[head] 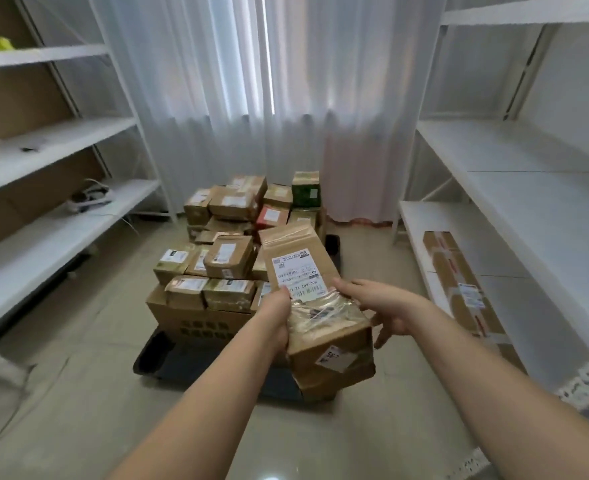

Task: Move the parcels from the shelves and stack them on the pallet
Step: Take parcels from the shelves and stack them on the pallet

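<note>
Both hands (pixel 331 315) grip one taped parcel (pixel 315 306) — above the stacked pallet (pixel 168 358).

Pale tiled floor (pixel 78 393), white sheer curtains (pixel 251 98) – daylight glowing through, white metal shelving (pixel 61 133) along both sides
</note>
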A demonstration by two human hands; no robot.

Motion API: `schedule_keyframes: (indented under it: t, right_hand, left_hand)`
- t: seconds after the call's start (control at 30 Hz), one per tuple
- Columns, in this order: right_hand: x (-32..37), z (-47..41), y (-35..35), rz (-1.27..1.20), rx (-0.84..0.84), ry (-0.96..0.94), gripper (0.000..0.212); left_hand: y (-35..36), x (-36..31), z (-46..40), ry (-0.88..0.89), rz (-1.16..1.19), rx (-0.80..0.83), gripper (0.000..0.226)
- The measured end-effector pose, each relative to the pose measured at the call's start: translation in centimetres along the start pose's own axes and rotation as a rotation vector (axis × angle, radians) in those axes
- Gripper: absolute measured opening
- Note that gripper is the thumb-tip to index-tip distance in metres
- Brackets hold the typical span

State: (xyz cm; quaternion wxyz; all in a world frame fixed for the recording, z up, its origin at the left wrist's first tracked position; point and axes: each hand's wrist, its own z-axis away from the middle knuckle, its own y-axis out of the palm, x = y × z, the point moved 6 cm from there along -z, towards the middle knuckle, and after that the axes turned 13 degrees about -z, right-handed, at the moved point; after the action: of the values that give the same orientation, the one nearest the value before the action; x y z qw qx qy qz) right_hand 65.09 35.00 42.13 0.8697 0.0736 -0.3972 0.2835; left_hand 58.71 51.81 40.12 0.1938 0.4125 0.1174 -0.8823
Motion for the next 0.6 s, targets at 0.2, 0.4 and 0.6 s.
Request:
schedule_keyframes:
  t: [0.2,0.4,0.6]
  right_hand:
    - [5.3,-6.0,9.2,0.071,0.244,0.118,0.094]
    - [10.5,-12.4,21.3,0.055,0.463,0.086,0.063]
    - [15.5,-20.1,35.3,0.01,0.502,0.036,0.049]
  left_hand:
    - [-11.2,-1.5,-6.3,-0.027,0.197,-0.312,0.04]
    - [-24.5,-3.5,-10.9,0.036,0.215,-0.529,0.038]
    - [-38.2,-5.8,-16.4,0.021,0.169,-0.541,0.035]
